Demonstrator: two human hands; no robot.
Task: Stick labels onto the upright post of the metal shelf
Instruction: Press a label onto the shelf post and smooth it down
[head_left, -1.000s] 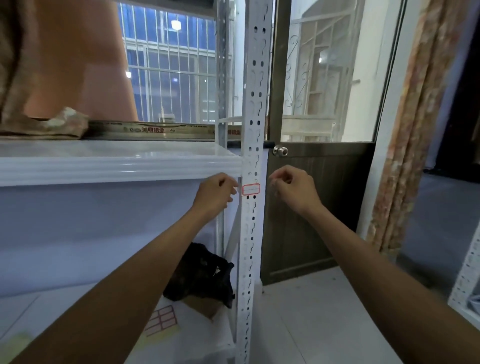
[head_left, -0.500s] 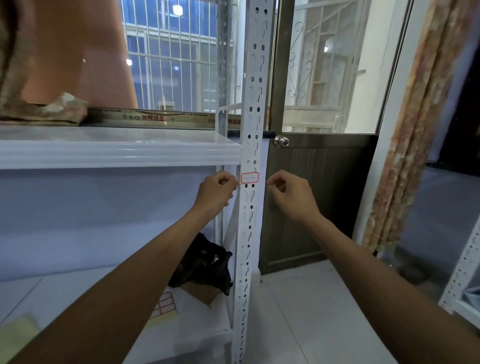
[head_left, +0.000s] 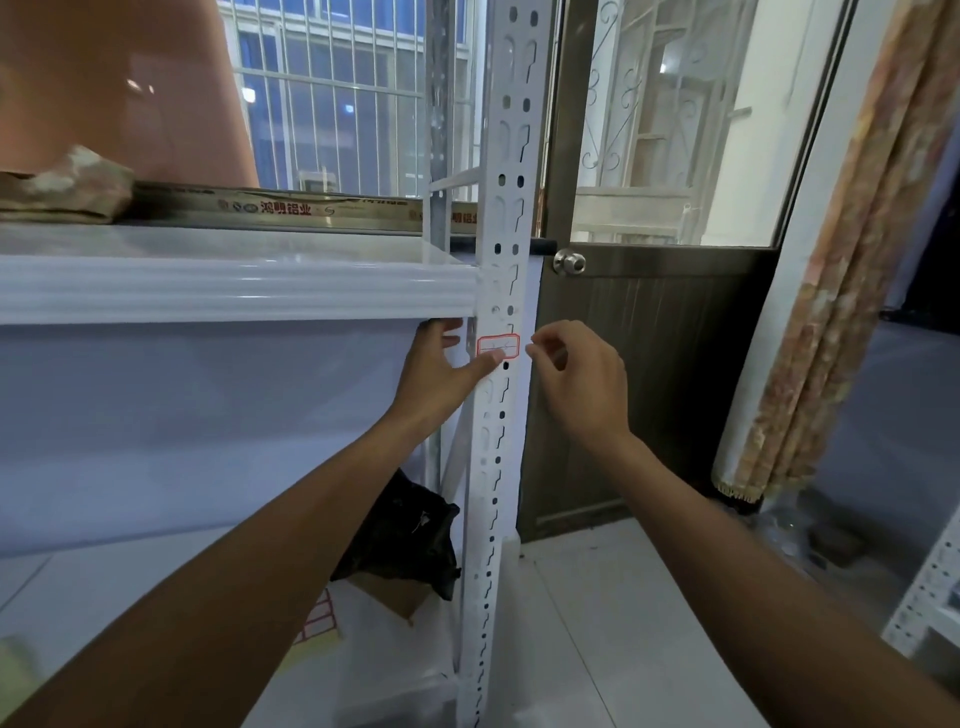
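Note:
A white perforated upright post (head_left: 501, 223) of the metal shelf runs top to bottom through the middle of the view. A white label with a red border (head_left: 500, 345) sits on the post just below the upper shelf board. My left hand (head_left: 441, 371) is spread open, fingers behind the post and the thumb pressing on the label's lower left edge. My right hand (head_left: 579, 376) hovers just right of the post, fingers loosely curled and pinched, holding nothing that I can see. A sheet of red-bordered labels (head_left: 317, 621) lies on the lower shelf.
The white upper shelf board (head_left: 234, 286) carries a long printed box and a brown cloth. A black bag (head_left: 402, 530) and cardboard lie on the lower shelf. A dark door with a round knob (head_left: 569, 261) stands behind the post. A patterned curtain (head_left: 831, 291) hangs at right.
My left hand has opened from a pinch and its thumb now presses on the label. My right hand stays close to the post. The camera has tilted a little.

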